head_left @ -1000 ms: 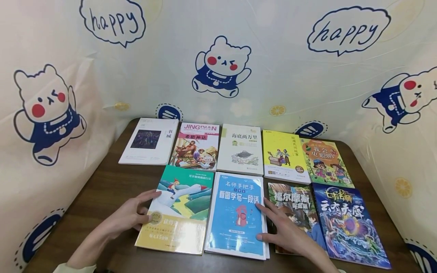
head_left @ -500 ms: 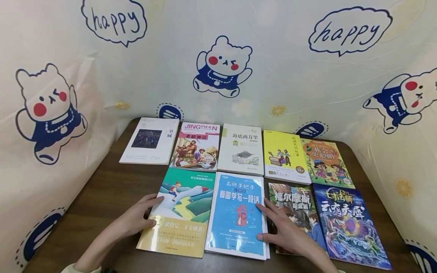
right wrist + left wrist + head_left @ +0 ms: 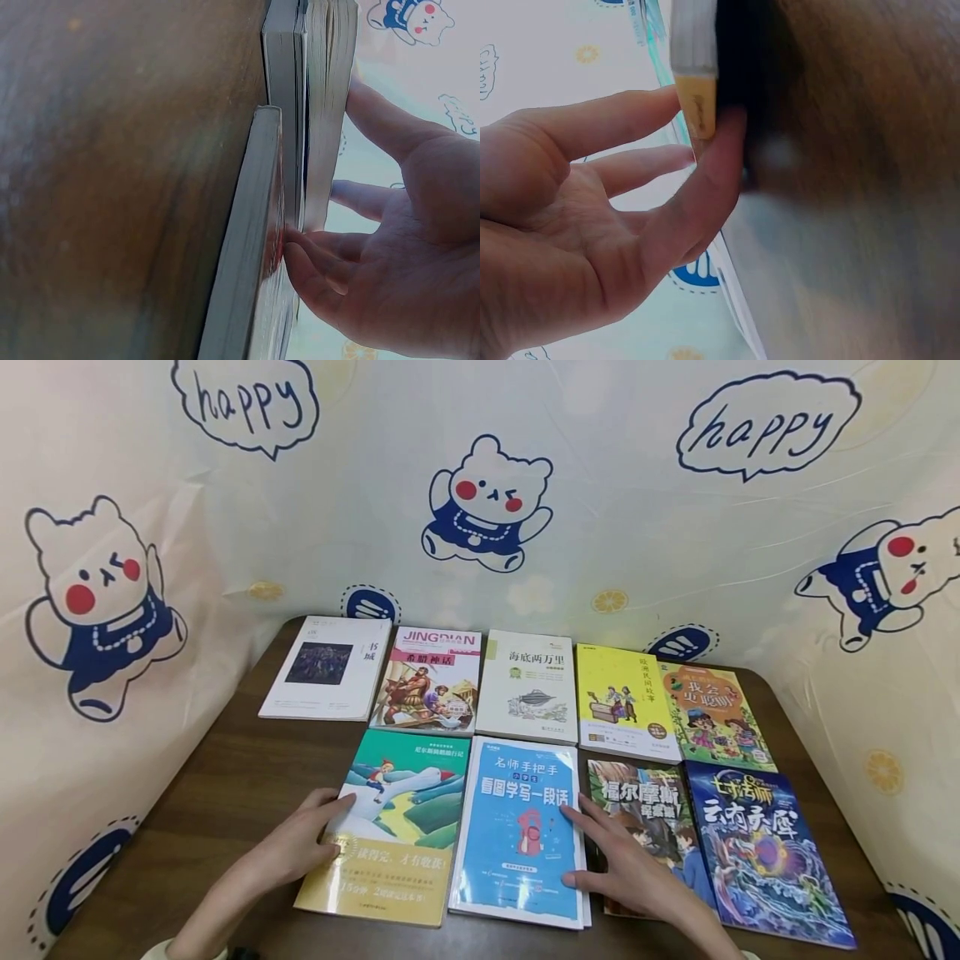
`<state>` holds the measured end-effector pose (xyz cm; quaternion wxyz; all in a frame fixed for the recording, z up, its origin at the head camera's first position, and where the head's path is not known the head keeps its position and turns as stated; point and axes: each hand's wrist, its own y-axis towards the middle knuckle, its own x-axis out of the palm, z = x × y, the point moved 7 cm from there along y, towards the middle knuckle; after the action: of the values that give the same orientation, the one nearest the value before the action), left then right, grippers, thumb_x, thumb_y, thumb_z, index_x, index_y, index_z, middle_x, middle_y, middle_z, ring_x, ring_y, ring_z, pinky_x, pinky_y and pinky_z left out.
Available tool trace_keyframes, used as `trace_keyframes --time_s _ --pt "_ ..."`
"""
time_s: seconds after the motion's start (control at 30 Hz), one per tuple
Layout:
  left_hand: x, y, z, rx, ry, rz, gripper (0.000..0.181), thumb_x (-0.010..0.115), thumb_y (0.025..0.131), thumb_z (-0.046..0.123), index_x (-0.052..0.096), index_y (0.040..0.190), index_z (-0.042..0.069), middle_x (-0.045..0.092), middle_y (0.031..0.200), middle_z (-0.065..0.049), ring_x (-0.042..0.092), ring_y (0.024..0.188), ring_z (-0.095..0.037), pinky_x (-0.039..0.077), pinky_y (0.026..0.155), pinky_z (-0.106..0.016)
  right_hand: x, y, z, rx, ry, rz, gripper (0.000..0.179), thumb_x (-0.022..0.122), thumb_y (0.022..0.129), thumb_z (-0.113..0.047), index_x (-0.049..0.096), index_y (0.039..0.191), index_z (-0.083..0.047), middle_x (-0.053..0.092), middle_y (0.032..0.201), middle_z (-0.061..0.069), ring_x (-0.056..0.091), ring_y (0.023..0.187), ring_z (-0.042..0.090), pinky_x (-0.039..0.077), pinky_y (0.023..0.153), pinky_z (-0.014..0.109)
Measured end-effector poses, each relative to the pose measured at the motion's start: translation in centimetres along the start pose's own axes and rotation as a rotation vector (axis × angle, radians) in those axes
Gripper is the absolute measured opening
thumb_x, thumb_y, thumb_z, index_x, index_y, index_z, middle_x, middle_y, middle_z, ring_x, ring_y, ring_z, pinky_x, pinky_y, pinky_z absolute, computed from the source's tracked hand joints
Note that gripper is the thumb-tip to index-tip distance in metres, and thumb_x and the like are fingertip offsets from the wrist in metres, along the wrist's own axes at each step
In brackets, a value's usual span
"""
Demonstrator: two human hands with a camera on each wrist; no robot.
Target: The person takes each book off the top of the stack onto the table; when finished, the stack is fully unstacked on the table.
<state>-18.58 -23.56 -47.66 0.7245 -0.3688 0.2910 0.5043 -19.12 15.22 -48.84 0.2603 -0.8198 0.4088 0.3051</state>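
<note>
In the head view a green-and-yellow storybook point(image 3: 397, 810) lies front left, with my left hand point(image 3: 296, 843) at its left edge. The left wrist view shows the hand's point(image 3: 592, 225) fingers curled about the yellow spine point(image 3: 697, 105), some on the cover side and one on the table side. To the right lies a blue workbook point(image 3: 517, 839) stacked on other books. My right hand point(image 3: 622, 864) rests thumb and forefinger against its right edge; other fingers reach over the comic-style book point(image 3: 630, 802). In the right wrist view the right hand point(image 3: 420, 225) touches the page edges point(image 3: 330, 112), fingers loose.
A dark blue fantasy book point(image 3: 768, 852) lies front right. Behind, a row holds a white book point(image 3: 326, 668), a pink-titled book point(image 3: 427, 681), a cream book point(image 3: 525, 685), a yellow book point(image 3: 626, 702) and a green-orange book point(image 3: 716, 714). Brown table point(image 3: 195, 785), patterned cloth point(image 3: 615, 527).
The storybook has shifted slightly towards the front and lies flatter, its glare gone. My left hand's fingers have moved a little further over its edge. The right hand stays put.
</note>
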Motion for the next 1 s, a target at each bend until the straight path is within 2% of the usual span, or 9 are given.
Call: trace_keyframes --time_s 0.23,0.43,0.53,0.67,0.8,0.9,1.0 --pt "0.0 -0.2 0.3 -0.055 0.030 0.001 0.061 0.070 0.081 0.001 0.048 0.138 -0.006 0.040 0.133 -0.031 0.052 0.106 -0.036 0.048 0.088 -0.054 -0.2 0.1 -0.2 0.007 -0.001 0.002 0.085 0.070 0.083 -0.050 0.033 0.151 -0.015 0.014 0.157 0.023 0.020 0.134 0.058 0.036 0.088 0.072" --pt "0.2 -0.5 0.9 -0.058 0.151 0.004 0.060 0.073 0.083 0.009 0.049 0.137 -0.005 0.045 0.129 -0.028 0.057 0.099 -0.032 0.051 0.078 -0.052 -0.2 0.1 -0.2 0.012 0.002 -0.003 0.085 0.069 0.083 -0.050 0.032 0.151 -0.016 0.014 0.157 0.023 0.019 0.134 0.058 0.036 0.088 0.072" --pt "0.2 -0.6 1.2 -0.053 0.212 0.032 0.060 0.077 0.081 0.012 0.053 0.134 -0.003 0.046 0.129 -0.027 0.056 0.101 -0.037 0.051 0.072 -0.055 -0.1 0.1 -0.2 0.016 -0.002 -0.003 0.085 0.069 0.083 -0.051 0.032 0.151 -0.016 0.014 0.157 0.023 0.021 0.134 0.057 0.035 0.089 0.072" --pt "-0.1 -0.6 2.1 -0.052 0.242 0.108 0.059 0.080 0.078 0.015 0.057 0.131 0.001 0.044 0.133 -0.027 0.051 0.108 -0.043 0.050 0.068 -0.060 -0.1 0.1 -0.2 0.021 -0.008 0.000 0.086 0.069 0.083 -0.051 0.033 0.151 -0.015 0.014 0.157 0.023 0.021 0.134 0.057 0.034 0.090 0.072" --pt "-0.2 -0.3 4.3 -0.010 0.204 0.159 0.058 0.080 0.079 0.017 0.058 0.131 0.005 0.044 0.137 -0.023 0.047 0.117 -0.045 0.049 0.077 -0.062 -0.1 0.0 -0.1 0.029 -0.011 0.002 0.086 0.070 0.082 -0.052 0.033 0.151 -0.016 0.015 0.157 0.023 0.021 0.134 0.057 0.034 0.090 0.072" --pt "0.1 0.0 6.3 0.038 0.139 0.153 0.058 0.079 0.080 0.017 0.057 0.133 0.008 0.047 0.138 -0.019 0.046 0.122 -0.044 0.047 0.086 -0.061 0.0 0.0 0.0 0.033 -0.012 0.000 0.087 0.069 0.082 -0.053 0.033 0.151 -0.016 0.015 0.157 0.023 0.021 0.135 0.056 0.033 0.091 0.073" --pt "1.2 0.3 8.0 0.076 0.036 0.113 0.060 0.077 0.082 0.017 0.054 0.137 0.011 0.050 0.137 -0.014 0.047 0.124 -0.038 0.045 0.093 -0.056 0.1 0.1 0.1 0.028 -0.008 -0.002 0.087 0.069 0.083 -0.053 0.032 0.152 -0.016 0.016 0.157 0.024 0.021 0.135 0.055 0.032 0.092 0.073"
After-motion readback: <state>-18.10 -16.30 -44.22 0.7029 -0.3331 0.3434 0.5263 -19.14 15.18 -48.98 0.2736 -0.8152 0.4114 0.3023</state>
